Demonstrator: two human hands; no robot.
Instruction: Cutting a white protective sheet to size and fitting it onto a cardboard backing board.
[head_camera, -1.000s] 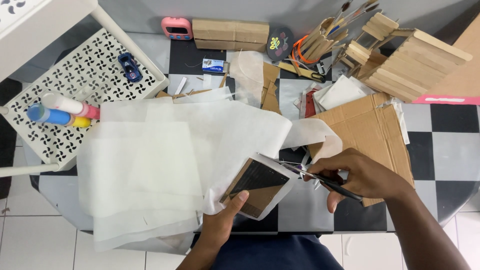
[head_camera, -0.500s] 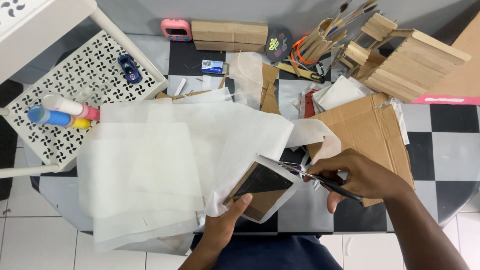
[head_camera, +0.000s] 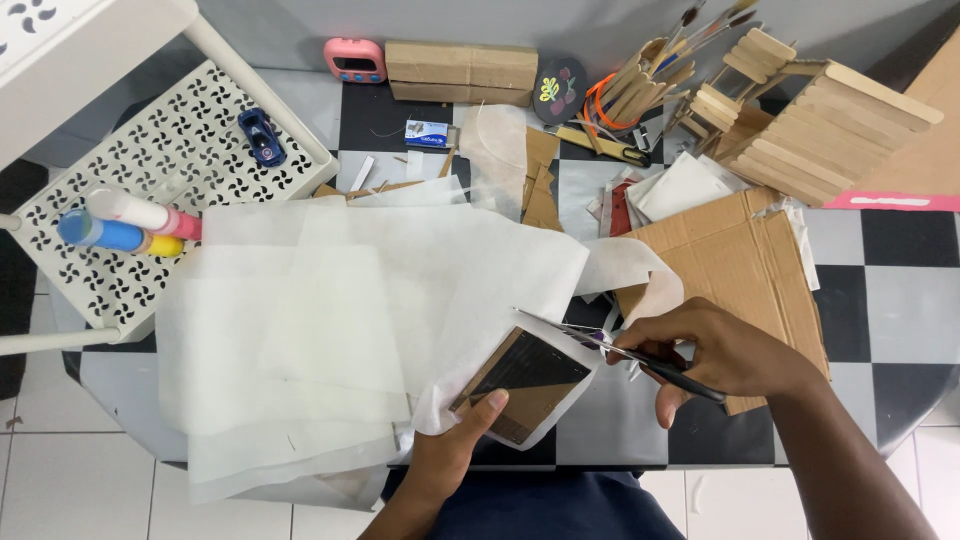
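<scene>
Left hand (head_camera: 455, 455) grips the lower edge of a cardboard panel (head_camera: 520, 388) wrapped in thin white paper (head_camera: 330, 330); thumb on top, the other fingers hidden under it. The panel sits at the near edge of the worktop (head_camera: 900, 290), tilted, its dark face showing through the wrap. Right hand (head_camera: 720, 350) is closed around a pair of scissors (head_camera: 625, 352); handles are buried in the fist, so only the blades and a dark tail sticking out behind show. Blades lie over the panel's upper right edge, touching the paper; whether they are parted is hard to make out. Paper sheets overlap, edges hard to separate. Corrugated cardboard sheet (head_camera: 740, 265) lies partly under the right hand. White perforated tray (head_camera: 150, 170) at left is cut off by the frame.
</scene>
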